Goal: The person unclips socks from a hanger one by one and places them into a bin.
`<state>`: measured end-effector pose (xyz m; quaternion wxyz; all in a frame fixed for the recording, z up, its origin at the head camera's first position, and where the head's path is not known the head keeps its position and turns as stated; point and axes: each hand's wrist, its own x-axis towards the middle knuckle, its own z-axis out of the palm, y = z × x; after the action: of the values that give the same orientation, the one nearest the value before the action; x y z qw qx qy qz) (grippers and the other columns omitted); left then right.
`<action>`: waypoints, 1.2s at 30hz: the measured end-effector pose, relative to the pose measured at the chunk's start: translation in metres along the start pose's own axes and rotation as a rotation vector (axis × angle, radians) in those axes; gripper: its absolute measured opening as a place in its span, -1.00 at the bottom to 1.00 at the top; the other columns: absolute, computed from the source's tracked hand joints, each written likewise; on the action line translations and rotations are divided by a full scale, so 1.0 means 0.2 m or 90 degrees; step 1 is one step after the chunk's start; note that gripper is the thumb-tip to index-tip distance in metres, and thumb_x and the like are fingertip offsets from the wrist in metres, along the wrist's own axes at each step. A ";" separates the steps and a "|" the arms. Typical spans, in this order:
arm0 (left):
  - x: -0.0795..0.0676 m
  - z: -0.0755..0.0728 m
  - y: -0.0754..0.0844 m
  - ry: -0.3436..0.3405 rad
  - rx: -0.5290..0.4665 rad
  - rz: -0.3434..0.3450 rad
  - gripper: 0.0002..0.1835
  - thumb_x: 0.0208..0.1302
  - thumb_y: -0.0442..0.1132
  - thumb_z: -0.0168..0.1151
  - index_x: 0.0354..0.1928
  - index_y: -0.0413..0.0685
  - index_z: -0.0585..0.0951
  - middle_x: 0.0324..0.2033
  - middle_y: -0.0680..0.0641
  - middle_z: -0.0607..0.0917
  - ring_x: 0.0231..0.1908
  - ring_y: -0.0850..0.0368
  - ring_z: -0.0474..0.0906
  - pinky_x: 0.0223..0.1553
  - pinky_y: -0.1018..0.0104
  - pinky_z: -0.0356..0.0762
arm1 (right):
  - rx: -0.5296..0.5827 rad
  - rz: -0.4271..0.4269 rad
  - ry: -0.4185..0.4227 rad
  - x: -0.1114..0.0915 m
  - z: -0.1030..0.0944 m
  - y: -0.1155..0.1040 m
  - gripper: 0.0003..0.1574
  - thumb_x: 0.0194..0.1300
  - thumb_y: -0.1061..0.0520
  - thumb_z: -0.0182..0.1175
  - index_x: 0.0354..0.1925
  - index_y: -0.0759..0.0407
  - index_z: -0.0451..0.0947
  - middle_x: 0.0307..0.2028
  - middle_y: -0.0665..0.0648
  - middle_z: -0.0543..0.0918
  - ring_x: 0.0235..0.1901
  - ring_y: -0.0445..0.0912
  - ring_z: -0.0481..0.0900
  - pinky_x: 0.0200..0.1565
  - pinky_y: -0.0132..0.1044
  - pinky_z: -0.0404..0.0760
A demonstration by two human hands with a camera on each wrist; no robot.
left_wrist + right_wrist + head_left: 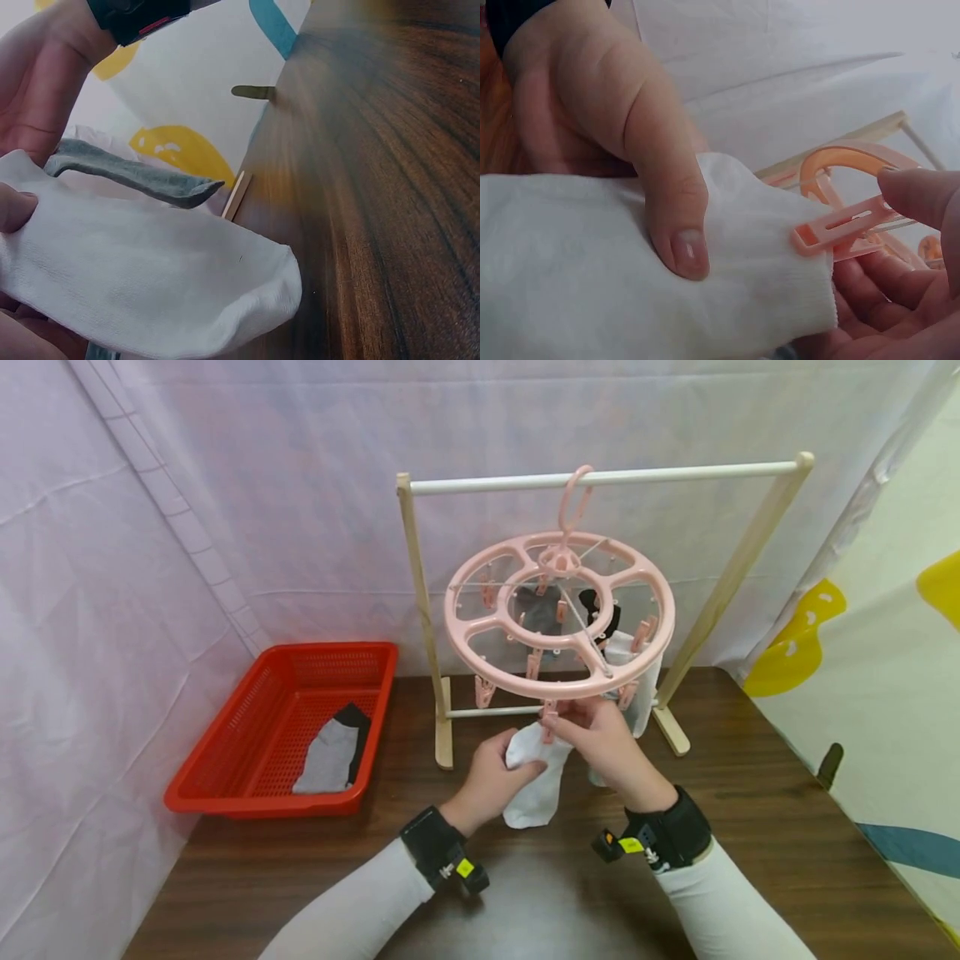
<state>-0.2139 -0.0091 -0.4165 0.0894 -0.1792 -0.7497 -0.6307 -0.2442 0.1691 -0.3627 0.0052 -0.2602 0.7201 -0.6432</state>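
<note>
My left hand [491, 781] holds a white sock [542, 797], its thumb laid across the front of the fabric. At the sock's ribbed cuff, my right hand [611, 747] pinches a pink clothespin [840, 225] between thumb and fingers. The clothespin's tip overlaps the cuff edge in the right wrist view. It belongs to a round pink drying hanger [525, 682] just above both hands. The sock's toe end droops below the left hand, over the table.
A wooden rack with a white bar [690, 474] carries the hanger. Grey [538, 610], black [609, 625] and white [647, 693] socks hang at its back and right. A red basket [262, 807] at left holds a grey sock [327, 756] and a black one [362, 727].
</note>
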 end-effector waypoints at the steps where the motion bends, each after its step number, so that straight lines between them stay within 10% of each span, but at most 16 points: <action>1: 0.00 0.00 0.00 -0.001 -0.002 0.000 -0.74 0.09 -0.37 0.39 -0.15 -0.22 0.63 -0.28 -0.17 0.74 -0.33 0.25 0.61 -0.27 0.26 0.63 | 0.005 -0.001 0.003 0.00 0.00 0.00 -0.66 0.35 0.14 0.20 -0.04 0.38 0.49 -0.30 0.18 0.62 -0.31 -0.05 0.63 -0.22 -0.26 0.63; 14: 0.04 0.04 -0.18 0.000 -0.013 -0.007 -0.71 0.08 -0.32 0.41 -0.12 -0.18 0.63 -0.26 -0.14 0.74 -0.29 0.17 0.63 -0.24 0.23 0.64 | 0.012 0.006 0.022 0.00 0.01 -0.01 -0.68 0.32 0.12 0.23 -0.10 0.36 0.53 -0.29 0.18 0.63 -0.31 -0.03 0.61 -0.27 -0.27 0.58; 36: 0.04 0.03 -0.18 0.013 -0.029 0.017 -0.74 0.08 -0.26 0.44 -0.18 -0.10 0.63 -0.32 -0.09 0.71 -0.32 0.17 0.62 -0.31 0.25 0.64 | 0.029 -0.043 0.029 0.00 0.02 0.03 -0.77 0.35 0.17 0.17 -0.15 0.36 0.54 -0.34 0.20 0.63 -0.32 -0.02 0.61 -0.21 -0.27 0.60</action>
<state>-0.2339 -0.0072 -0.4489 0.1016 -0.1851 -0.7318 -0.6479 -0.2452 0.1646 -0.3691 -0.0269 -0.2695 0.6957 -0.6653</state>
